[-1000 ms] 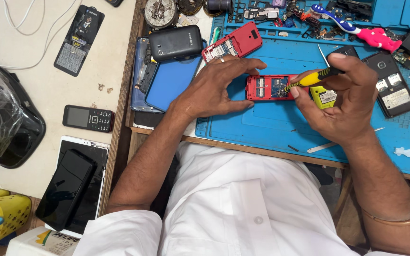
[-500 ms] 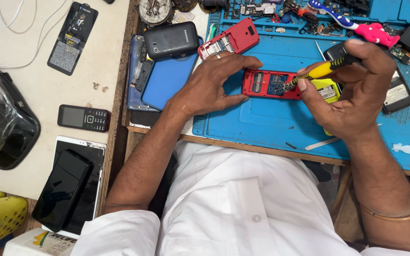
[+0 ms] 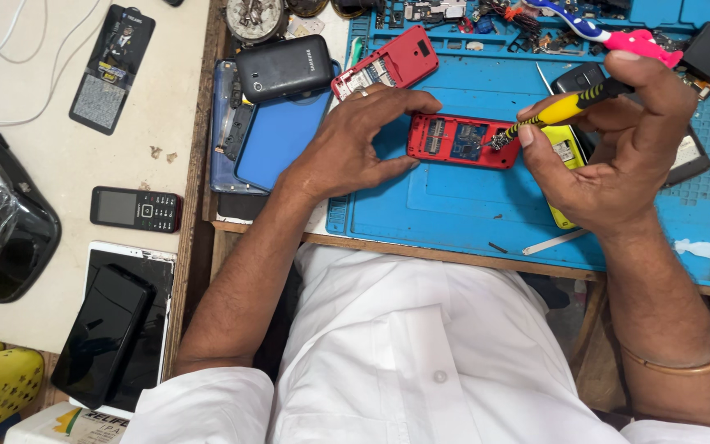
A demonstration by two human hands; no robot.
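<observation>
A red phone body point(image 3: 462, 141) with its back off lies on the blue work mat point(image 3: 470, 214), circuit parts showing. My left hand point(image 3: 355, 148) presses on its left end with thumb and fingers, a ring on one finger. My right hand point(image 3: 610, 152) grips a yellow-handled screwdriver point(image 3: 556, 111), whose tip touches the phone's right end. A yellow phone part point(image 3: 567, 156) lies under my right palm, partly hidden.
A red back cover point(image 3: 388, 67), a dark grey phone point(image 3: 283, 67) and a blue tablet case point(image 3: 277, 140) lie left of the mat. On the white table are a small keypad phone point(image 3: 136, 209), a black smartphone point(image 3: 102, 335) and a tablet. Tools crowd the mat's far edge.
The screwdriver handle has swung up and to the right, while its tip stays on the phone's right end. My left hand keeps holding the phone in place.
</observation>
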